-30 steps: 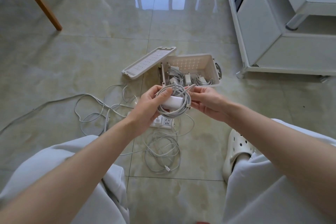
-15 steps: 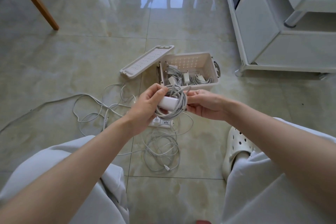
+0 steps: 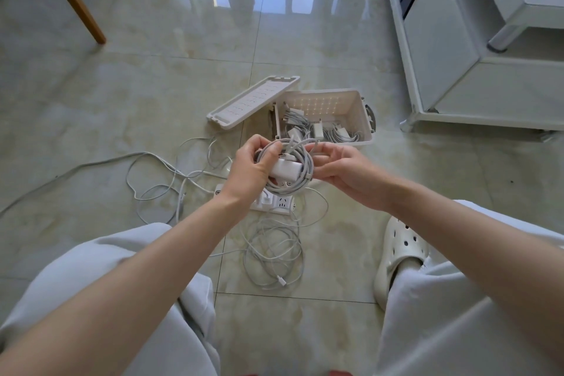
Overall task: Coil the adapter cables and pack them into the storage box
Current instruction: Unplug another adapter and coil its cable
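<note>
Loose cables (image 3: 158, 180) sprawl on floor at left, not yet coiled. Left hand (image 3: 253, 168) curls fingers round white adapter (image 3: 285, 169), likely pinning loops so they cannot spring open. Coiled cable (image 3: 300, 151): pale grey, several neat loops round adapter, held in air just near of box. Right hand (image 3: 341, 171) pinches coil's right edge, fingertips together on strands, probably tucking end. Storage box (image 3: 323, 102) open, far right, other bundles inside.

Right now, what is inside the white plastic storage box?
The white perforated plastic storage box holds several coiled white cables and white adapter blocks; its near wall hides anything directly behind it.
</note>
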Tool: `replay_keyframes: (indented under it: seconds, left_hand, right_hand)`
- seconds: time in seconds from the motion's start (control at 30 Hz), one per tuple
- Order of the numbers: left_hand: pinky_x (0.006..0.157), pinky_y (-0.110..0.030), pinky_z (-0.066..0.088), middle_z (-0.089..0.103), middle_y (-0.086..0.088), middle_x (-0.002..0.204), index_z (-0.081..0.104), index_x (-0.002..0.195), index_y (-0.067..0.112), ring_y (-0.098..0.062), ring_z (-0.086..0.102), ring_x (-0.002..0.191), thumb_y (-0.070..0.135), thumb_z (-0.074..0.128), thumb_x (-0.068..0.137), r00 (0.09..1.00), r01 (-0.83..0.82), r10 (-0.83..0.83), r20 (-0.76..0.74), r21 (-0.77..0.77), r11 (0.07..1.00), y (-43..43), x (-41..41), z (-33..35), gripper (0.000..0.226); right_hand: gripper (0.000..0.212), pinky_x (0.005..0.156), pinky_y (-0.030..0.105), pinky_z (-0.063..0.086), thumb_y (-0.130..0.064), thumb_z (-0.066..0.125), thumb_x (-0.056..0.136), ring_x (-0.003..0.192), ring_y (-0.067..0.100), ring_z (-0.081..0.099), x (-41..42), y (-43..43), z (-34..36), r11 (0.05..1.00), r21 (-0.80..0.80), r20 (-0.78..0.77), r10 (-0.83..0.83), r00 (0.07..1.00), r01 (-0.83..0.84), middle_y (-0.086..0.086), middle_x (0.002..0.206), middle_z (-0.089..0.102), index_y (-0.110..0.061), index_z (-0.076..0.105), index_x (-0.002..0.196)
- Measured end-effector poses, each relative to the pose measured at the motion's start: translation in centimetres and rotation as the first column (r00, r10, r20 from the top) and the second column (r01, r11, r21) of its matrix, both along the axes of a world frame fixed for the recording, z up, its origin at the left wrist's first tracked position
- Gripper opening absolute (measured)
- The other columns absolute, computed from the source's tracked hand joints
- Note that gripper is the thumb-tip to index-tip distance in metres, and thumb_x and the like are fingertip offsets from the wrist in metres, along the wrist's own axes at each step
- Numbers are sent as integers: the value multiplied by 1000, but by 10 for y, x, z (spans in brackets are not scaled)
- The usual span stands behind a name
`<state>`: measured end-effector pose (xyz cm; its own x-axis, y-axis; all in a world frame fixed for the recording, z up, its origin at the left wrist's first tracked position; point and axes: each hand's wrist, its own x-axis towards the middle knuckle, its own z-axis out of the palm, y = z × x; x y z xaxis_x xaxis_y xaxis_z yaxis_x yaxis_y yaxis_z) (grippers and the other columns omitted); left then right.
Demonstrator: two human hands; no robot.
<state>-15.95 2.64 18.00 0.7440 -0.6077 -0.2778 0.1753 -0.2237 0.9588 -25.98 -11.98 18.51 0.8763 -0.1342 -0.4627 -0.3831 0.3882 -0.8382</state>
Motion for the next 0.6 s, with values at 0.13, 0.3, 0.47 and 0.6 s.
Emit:
replay_keyframes:
  seconds: [0.13,0.3,0.47,0.6]
  left_hand:
    - [45,-19,45,58,-4,74,46,78,13,-12,54,59,22,52,96,1000,12,-14,27,52,999,1,1,-4,21]
    - [42,-18,42,56,-8,73,48,80,11,-11,50,52,20,52,96,996,73,-76,48,59,996,-2,-8,-6,19]
    - [45,-18,42,53,-6,72,48,79,12,-10,50,54,21,50,97,997,72,-73,26,49,996,-5,-10,-3,19]
    - [41,-16,40,54,-5,68,48,81,10,-4,50,43,21,51,96,994,106,-106,12,38,994,-6,-12,0,19]
  right_hand:
    - [22,89,31,49,4,42,92,90,19,60,3,8,4,995,-102,-27,-2,1000,-1,12,103,61,0,51,112]
    - [20,80,40,56,-13,51,95,82,24,67,0,8,-6,655,-756,-59,-85,995,11,14,88,70,-1,67,92]
    - [20,67,26,56,-8,58,90,74,15,67,4,5,-1,922,-366,-122,-181,976,125,15,95,67,1,59,108]
    - [11,71,25,53,-6,53,92,74,13,62,3,6,4,920,-392,-148,-95,984,30,9,90,66,-8,56,102]
